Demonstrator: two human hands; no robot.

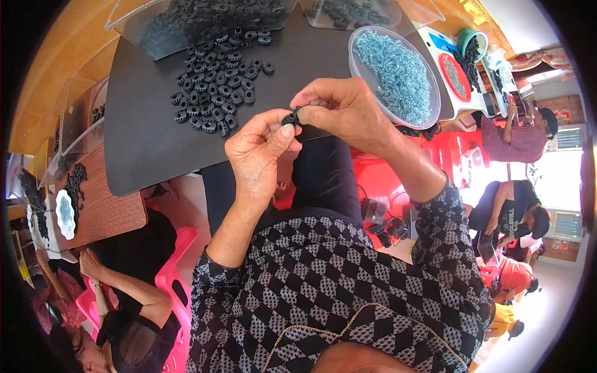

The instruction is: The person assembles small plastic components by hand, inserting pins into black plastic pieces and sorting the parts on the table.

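Note:
My left hand (pixel 258 149) pinches a small black plastic piece (pixel 291 119) between thumb and fingers, just over the near edge of the dark table. The thumb and fingertips of my right hand (pixel 339 115) close on the same piece from the other side. Fingers cover much of it, so its exact shape is hard to make out. Beyond my left hand lies a loose heap of small black plastic pieces (pixel 214 87) with ridged sides and holes. Right of my right hand is a round clear tub (pixel 431 121) filled with tiny shiny bluish pieces that look like coil springs.
Two clear plastic bins (pixel 134 37) (pixel 317 22) of black parts stand at the table's (pixel 143 143) far side. A red round tray (pixel 443 59) and a green basket (pixel 463 37) are at the far right. Red stools (pixel 429 161) stand nearby. Co-workers sit at left and right.

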